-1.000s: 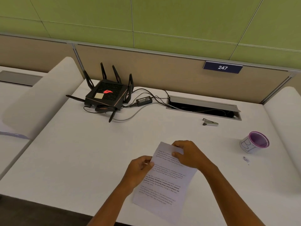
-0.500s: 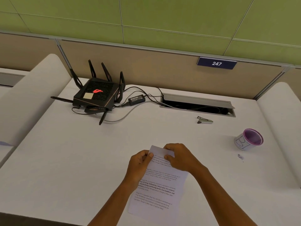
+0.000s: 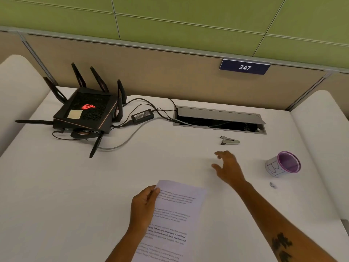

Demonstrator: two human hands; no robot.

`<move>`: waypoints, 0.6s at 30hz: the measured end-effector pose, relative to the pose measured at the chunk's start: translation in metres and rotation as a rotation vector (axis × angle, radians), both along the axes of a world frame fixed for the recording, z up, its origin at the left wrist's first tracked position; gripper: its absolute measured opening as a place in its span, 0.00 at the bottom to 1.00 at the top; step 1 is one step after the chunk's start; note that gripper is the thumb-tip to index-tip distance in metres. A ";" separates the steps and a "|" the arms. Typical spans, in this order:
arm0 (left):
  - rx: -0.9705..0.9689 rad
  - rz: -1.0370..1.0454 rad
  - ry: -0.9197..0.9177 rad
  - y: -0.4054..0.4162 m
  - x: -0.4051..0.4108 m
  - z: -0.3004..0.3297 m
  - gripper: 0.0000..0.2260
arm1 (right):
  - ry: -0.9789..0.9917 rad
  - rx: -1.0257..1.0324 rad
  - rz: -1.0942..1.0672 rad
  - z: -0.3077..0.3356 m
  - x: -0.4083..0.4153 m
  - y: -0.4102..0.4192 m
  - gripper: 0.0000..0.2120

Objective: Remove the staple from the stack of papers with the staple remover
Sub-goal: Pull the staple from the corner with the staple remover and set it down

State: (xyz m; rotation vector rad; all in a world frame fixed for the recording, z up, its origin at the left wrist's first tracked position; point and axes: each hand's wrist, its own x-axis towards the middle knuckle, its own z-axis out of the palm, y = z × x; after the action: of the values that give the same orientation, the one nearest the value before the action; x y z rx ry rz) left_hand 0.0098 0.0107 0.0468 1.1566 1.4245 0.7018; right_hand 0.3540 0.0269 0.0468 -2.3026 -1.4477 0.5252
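A stack of printed white papers (image 3: 175,214) lies near the table's front edge, and my left hand (image 3: 144,207) grips its top left corner. The staple itself is hidden under my fingers or too small to make out. A small silver staple remover (image 3: 229,141) rests on the white table (image 3: 94,186) in front of the cable hatch. My right hand (image 3: 227,168) hovers over the table with fingers spread, holding nothing, a short way in front of the staple remover.
A black router (image 3: 85,114) with antennas and a power brick (image 3: 142,116) with cables sit at the back left. An open cable hatch (image 3: 219,120) is at the back. A purple-rimmed cup (image 3: 283,164) stands at right, a tiny metal bit (image 3: 272,185) beside it.
My right hand has let go of the papers and moved up and right toward the staple remover. My left hand still holds the papers' corner.
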 end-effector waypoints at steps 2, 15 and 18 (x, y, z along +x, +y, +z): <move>-0.025 0.002 0.007 0.015 0.006 -0.013 0.07 | -0.074 -0.044 -0.069 -0.010 0.035 0.026 0.28; -0.084 0.005 0.026 0.043 0.018 -0.028 0.07 | -0.292 -0.171 -0.013 -0.037 0.106 0.093 0.25; -0.086 0.001 0.027 0.046 0.018 -0.028 0.07 | -0.294 -0.145 -0.023 -0.039 0.106 0.092 0.21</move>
State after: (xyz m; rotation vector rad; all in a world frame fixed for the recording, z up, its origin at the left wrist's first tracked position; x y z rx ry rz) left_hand 0.0275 0.0569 0.0189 1.1021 1.4641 0.6213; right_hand 0.4604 0.1187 0.0075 -2.5957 -1.5562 0.3026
